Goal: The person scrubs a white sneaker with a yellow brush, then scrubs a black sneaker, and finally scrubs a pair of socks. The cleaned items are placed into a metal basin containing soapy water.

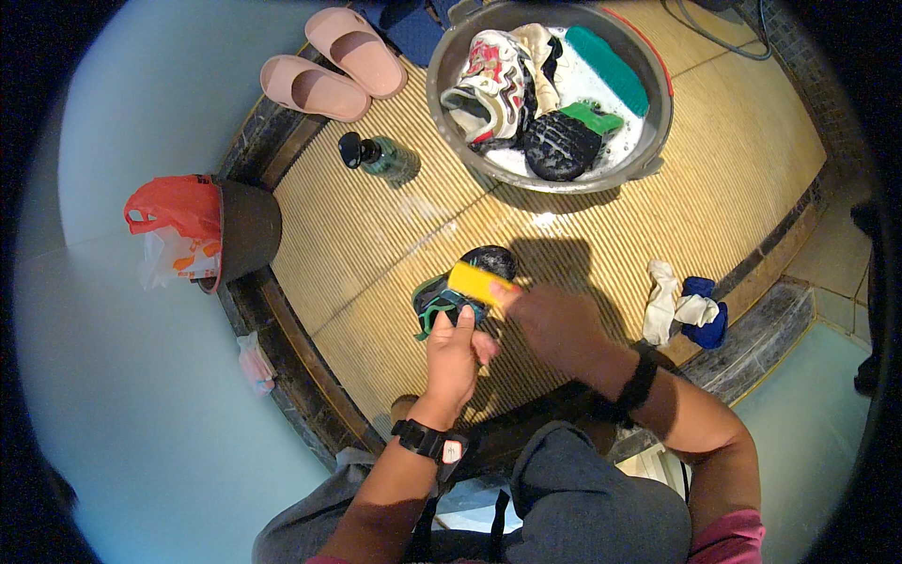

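A dark shoe [431, 296] with green trim and a shiny black end is held low over the ribbed floor. My left hand [451, 356] grips its near end, thumb on top. In my right hand [557, 324] is a yellow brush [476, 282], pressed across or just above the shoe; its bristles are hidden. The right hand is slightly blurred. Beyond them stands a grey basin [440, 116] of white suds [511, 163]. Inside it are a white, red and black sneaker [493, 88], a black-and-green shoe [564, 144] and a long teal item [606, 70].
A pump bottle [394, 161] stands left of the basin, with pink slides [359, 53] behind it. At left is a dark bin [250, 225] with a red plastic bag [180, 201]. White socks [661, 303] and a blue item [708, 331] lie by the right stone curb [761, 335].
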The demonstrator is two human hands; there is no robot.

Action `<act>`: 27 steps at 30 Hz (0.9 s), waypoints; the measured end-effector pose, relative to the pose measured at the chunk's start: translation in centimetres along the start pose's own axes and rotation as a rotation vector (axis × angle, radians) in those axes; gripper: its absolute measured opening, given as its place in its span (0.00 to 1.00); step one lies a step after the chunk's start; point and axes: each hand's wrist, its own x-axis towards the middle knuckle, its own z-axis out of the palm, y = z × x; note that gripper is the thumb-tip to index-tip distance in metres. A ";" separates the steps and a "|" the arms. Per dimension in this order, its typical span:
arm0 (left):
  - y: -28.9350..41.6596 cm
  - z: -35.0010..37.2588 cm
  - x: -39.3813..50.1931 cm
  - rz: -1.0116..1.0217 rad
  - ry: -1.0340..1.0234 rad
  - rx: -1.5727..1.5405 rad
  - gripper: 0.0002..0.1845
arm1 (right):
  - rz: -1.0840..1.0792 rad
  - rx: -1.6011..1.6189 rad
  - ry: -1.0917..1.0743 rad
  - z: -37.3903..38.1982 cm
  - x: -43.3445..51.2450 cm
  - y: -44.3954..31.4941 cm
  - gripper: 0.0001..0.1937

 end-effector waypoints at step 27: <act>3.8 -0.5 -0.3 0.216 0.004 -0.064 0.16 | -0.034 0.304 0.432 1.0 -0.2 -0.7 0.19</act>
